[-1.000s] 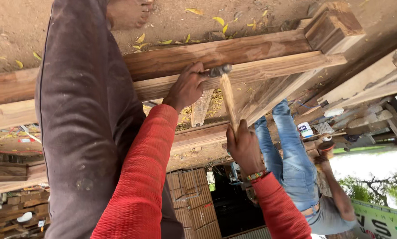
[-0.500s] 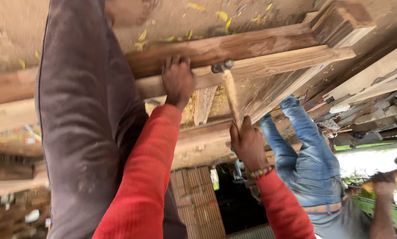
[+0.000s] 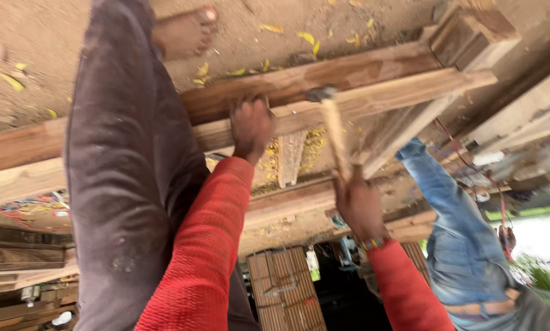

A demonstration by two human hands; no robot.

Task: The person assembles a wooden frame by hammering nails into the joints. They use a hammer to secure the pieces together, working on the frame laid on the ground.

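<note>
We are hammering on a wooden frame (image 3: 373,92) that is lying on the dirt ground (image 3: 35,37), our left hand (image 3: 251,124) pressing down with curled fingers on the paler front beam (image 3: 410,89) while our right hand (image 3: 357,205) is gripping the wooden handle of the hammer (image 3: 333,129) in a closed fist, its metal head sitting right at the beam's top edge. Whether a nail is going in there we cannot tell, since the view is blurring, so we are judging the joining as partly done, with the beams already lying tight together and the striking not yet finished; another person in jeans (image 3: 456,245) is standing nearby to the right.
</note>
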